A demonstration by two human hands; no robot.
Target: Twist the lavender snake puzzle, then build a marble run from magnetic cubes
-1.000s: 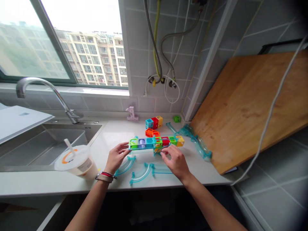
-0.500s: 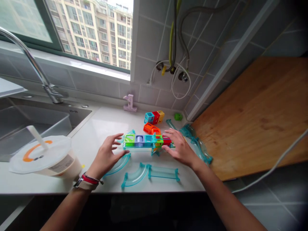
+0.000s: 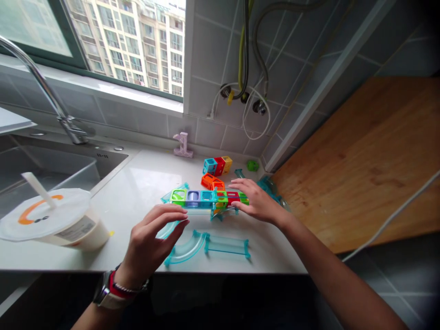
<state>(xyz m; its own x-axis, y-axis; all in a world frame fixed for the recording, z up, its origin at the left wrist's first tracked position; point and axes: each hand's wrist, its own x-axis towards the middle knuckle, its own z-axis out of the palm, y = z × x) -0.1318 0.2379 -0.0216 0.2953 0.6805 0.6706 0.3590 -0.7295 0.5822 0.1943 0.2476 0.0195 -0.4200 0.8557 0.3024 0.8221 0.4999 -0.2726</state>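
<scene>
Glossy translucent plastic track (image 3: 227,246), smooth plastic blocks (image 3: 207,198), shiny metal faucet (image 3: 65,119), wooden board (image 3: 364,169), apparently matt

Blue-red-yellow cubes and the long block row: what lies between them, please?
In the head view, orange blocks lie between the cubes and the row.

This looks like a kitchen, most likely in a home. A steel sink (image 3: 110,164) is set into a pale desk (image 3: 144,183) at the left, with a tall curved faucet (image 3: 48,87) over it. Grey tiles (image 3: 206,59) cover the walls, and flexible hoses (image 3: 256,41) run down to valves (image 3: 260,107) near the corner. Through the window (image 3: 37,27) stands a building (image 3: 146,46) with many rows of panes, like a block of flats. Toy blocks (image 3: 206,198) and a drink cup (image 3: 82,229) on the desk also suggest a home.
</scene>
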